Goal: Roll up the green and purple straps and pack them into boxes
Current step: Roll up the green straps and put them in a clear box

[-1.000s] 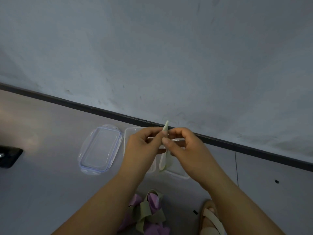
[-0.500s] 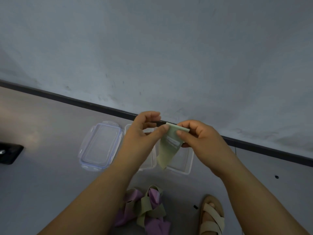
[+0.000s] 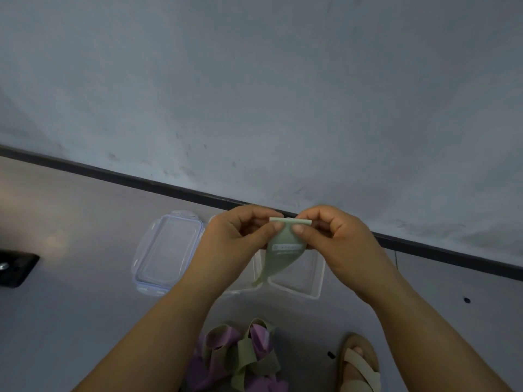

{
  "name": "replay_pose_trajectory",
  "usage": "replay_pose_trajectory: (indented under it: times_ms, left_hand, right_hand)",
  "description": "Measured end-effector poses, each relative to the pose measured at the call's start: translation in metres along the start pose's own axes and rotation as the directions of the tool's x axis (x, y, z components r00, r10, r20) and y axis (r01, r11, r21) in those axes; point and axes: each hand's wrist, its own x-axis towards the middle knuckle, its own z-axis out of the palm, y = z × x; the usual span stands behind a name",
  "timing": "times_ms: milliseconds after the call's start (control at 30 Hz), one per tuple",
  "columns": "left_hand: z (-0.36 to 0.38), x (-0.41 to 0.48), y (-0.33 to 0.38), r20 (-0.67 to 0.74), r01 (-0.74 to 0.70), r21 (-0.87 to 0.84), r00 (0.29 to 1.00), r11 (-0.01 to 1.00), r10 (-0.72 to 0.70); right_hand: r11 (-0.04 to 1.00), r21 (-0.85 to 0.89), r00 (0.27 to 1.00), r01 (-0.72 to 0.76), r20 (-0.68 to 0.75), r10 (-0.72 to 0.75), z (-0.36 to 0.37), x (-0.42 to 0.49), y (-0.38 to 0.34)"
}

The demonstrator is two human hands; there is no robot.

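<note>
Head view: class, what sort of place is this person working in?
Probably a bare indoor room, working at floor level: a smooth grey floor, a dark skirting strip under a plain grey wall, and a foot in a beige sandal.

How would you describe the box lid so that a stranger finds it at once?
Follow the dark baseboard down to the grey floor. The lid lies there, left of the person's left hand. Unlike the deep clear box, it is flat with bluish clips.
</note>
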Motion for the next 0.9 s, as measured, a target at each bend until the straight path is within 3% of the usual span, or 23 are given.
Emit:
replay_pose_trajectory:
  times_ms: [200, 400, 700, 900]
  left_hand:
    - [-0.003, 0.001, 0.0, 0.009, -0.005, 0.078, 1.0, 0.997, 0.004]
    - [-0.002, 0.0, 0.007, 0.021, 0.018, -0.057, 1.0, 0.998, -0.017]
    - [-0.003, -0.003, 0.007, 0.063, 0.007, -0.077, 0.998, 0.997, -0.002]
    - [-0.001, 0.001, 0.001, 0.001, 0.042, -0.015, 0.999, 0.999, -0.042]
  right_hand:
    - [0.997, 0.08, 0.999, -0.004, 0.049, 0.0, -0.002, 0.0, -0.004]
    - [0.971, 0.236, 0.995, -0.017, 0.099, -0.007, -0.005, -0.002, -0.01]
    - [0.985, -0.054, 0.986, 0.164, -0.001, -0.164, 0.001, -0.003, -0.002]
    - [0.99, -0.073, 0.992, 0.121, 0.034, -0.119, 0.001, -0.002, 0.0]
